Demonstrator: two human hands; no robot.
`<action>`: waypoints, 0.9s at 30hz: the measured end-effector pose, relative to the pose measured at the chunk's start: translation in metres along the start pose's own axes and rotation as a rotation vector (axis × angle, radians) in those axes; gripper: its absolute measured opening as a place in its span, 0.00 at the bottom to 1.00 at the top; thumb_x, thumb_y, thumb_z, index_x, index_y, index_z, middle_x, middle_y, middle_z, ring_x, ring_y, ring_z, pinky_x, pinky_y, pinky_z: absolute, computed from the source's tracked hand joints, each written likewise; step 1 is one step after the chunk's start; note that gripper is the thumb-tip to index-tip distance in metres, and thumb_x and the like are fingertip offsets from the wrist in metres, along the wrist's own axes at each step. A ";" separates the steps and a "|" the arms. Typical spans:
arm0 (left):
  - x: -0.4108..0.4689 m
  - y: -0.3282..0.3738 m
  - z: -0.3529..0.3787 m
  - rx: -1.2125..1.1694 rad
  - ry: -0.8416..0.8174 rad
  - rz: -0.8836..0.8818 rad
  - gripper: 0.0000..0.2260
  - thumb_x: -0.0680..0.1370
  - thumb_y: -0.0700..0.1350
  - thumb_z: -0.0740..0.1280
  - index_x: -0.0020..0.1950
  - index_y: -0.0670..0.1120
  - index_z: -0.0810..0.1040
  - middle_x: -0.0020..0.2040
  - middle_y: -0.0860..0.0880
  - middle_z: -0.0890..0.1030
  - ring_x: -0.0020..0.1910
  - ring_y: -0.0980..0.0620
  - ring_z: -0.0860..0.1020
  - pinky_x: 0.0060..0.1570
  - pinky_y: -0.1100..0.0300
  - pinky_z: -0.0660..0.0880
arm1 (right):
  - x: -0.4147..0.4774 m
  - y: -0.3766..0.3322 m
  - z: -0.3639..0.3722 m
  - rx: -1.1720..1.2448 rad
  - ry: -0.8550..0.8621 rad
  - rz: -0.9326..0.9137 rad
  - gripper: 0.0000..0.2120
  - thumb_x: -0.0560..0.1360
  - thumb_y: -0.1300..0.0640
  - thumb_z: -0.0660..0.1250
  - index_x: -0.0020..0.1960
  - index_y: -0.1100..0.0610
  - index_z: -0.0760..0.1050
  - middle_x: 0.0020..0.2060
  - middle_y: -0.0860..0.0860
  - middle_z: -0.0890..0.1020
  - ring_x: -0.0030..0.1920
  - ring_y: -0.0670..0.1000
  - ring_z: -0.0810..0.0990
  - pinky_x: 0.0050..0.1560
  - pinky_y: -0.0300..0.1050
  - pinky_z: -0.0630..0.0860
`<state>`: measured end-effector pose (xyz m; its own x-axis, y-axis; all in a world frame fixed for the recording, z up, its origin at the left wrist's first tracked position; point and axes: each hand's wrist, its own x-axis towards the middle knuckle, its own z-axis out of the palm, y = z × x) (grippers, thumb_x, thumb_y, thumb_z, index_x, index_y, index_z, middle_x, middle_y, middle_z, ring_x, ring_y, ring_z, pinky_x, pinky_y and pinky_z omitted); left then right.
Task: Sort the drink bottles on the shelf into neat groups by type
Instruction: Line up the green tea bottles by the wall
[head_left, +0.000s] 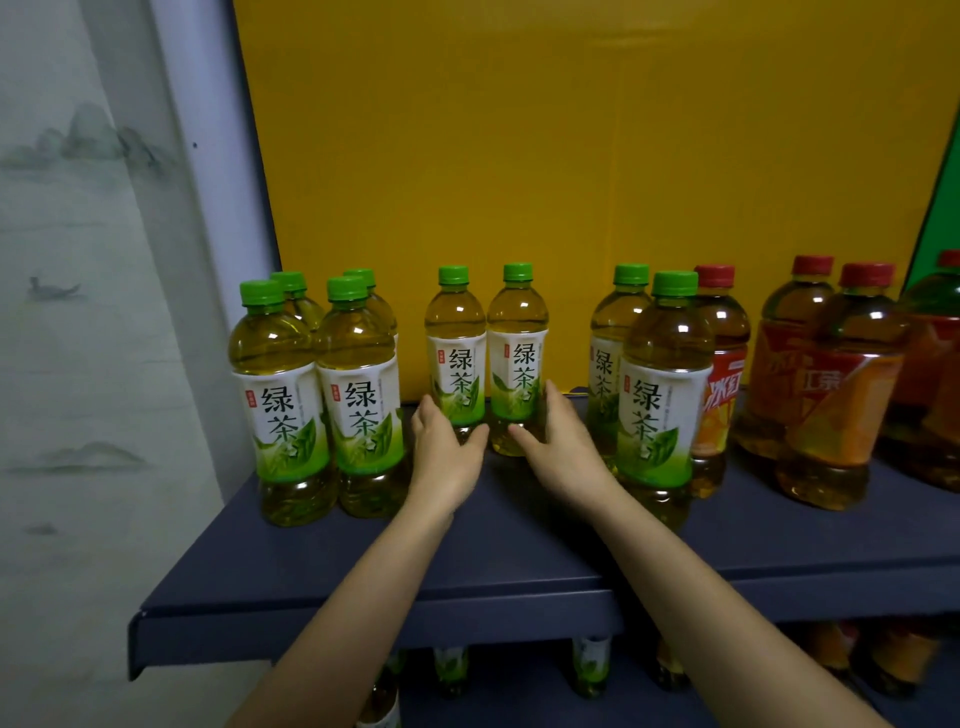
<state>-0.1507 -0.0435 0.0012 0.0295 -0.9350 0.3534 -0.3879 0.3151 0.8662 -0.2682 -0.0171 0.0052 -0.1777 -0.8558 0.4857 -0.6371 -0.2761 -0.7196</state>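
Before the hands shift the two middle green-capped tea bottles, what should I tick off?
1. Left hand cups the base of the left middle green-capped clear plastic tea bottle: ok.
2. Right hand cups the right middle green-capped bottle: ok.
3. Both stand upright on the dark blue shelf: ok.
4. Grip firmness: cannot tell.
5. Green-capped bottles in one neat group: not ok; the left cluster of four and the right pair stand apart from these two.

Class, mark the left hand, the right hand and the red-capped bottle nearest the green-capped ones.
Left hand (447, 454): head view, back of hand.
Right hand (566, 447): head view, back of hand.
Red-capped clear plastic tea bottle (720, 387): head view, orange-red label.
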 end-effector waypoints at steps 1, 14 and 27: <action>-0.011 0.000 -0.001 -0.036 0.023 0.080 0.29 0.76 0.40 0.66 0.73 0.40 0.57 0.71 0.45 0.61 0.71 0.48 0.62 0.69 0.56 0.59 | -0.013 -0.005 -0.010 -0.015 -0.008 -0.045 0.28 0.76 0.60 0.64 0.72 0.56 0.58 0.65 0.45 0.66 0.68 0.43 0.62 0.61 0.30 0.57; -0.001 0.041 0.063 -0.251 -0.420 0.161 0.32 0.69 0.35 0.72 0.70 0.42 0.63 0.68 0.45 0.69 0.66 0.48 0.69 0.63 0.56 0.69 | -0.087 0.014 -0.085 -0.025 0.435 -0.205 0.24 0.70 0.61 0.72 0.63 0.53 0.68 0.57 0.46 0.71 0.57 0.37 0.70 0.58 0.29 0.68; 0.008 0.044 0.083 -0.183 -0.581 0.061 0.28 0.71 0.33 0.70 0.69 0.45 0.66 0.65 0.44 0.74 0.65 0.48 0.72 0.52 0.63 0.73 | -0.083 0.038 -0.062 -0.069 0.416 0.070 0.34 0.68 0.50 0.73 0.68 0.56 0.61 0.61 0.51 0.71 0.61 0.51 0.72 0.56 0.44 0.69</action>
<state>-0.2439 -0.0505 0.0128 -0.5152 -0.8338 0.1984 -0.2068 0.3455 0.9153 -0.3242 0.0708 -0.0321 -0.5005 -0.6182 0.6061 -0.6589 -0.1821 -0.7298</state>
